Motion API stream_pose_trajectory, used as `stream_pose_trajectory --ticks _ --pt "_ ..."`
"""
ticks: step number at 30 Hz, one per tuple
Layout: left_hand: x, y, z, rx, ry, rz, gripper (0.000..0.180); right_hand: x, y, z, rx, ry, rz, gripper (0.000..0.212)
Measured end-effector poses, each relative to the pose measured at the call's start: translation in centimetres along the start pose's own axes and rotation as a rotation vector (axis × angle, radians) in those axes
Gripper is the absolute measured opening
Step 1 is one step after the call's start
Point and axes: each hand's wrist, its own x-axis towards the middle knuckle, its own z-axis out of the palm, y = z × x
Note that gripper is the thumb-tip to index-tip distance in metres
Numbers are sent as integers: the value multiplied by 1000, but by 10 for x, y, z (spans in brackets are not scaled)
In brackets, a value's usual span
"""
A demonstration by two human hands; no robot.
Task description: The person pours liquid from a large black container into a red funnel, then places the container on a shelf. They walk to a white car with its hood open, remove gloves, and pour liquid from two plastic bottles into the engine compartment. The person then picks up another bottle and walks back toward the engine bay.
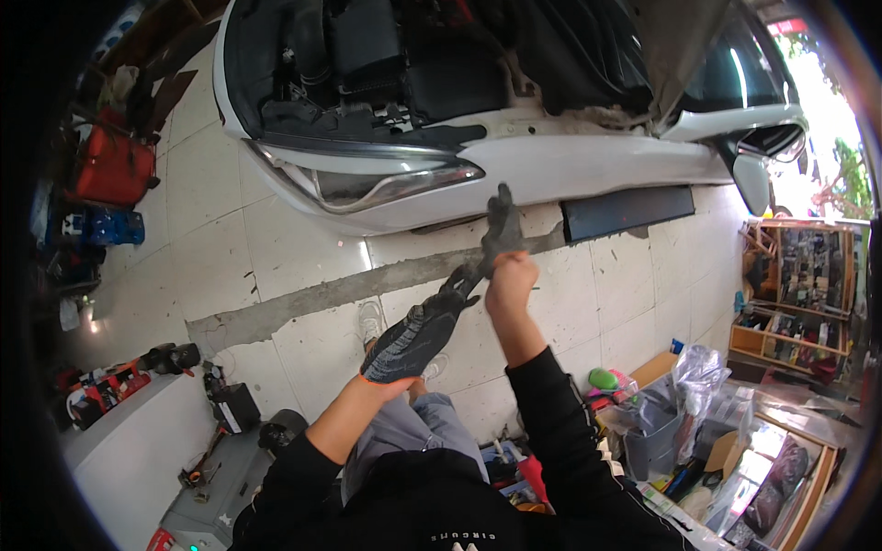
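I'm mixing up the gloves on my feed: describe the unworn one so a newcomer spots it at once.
Start at the white car, then find its headlight. Just below that headlight's picture-right tip is a dark grey glove, gripped at its lower end by the bare right hand. Unlike the other glove, worn on the left hand, no hand fills it.

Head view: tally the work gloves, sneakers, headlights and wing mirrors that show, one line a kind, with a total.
Work gloves: 2, one on the left hand, one in the right hand
Sneakers: 2
Headlight: 1
Wing mirror: 1
Total: 6
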Motion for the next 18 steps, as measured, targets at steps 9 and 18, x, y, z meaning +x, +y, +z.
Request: stream_pose_trajectory --ticks 9,18 --pt "-51 206 -259 1450 813 260 33 233 -104 98 -1045 152 -1100 30" --pt "-58 271 -521 2082 1080 -59 33 339 -93 57 -2015 -142 -1348 30"
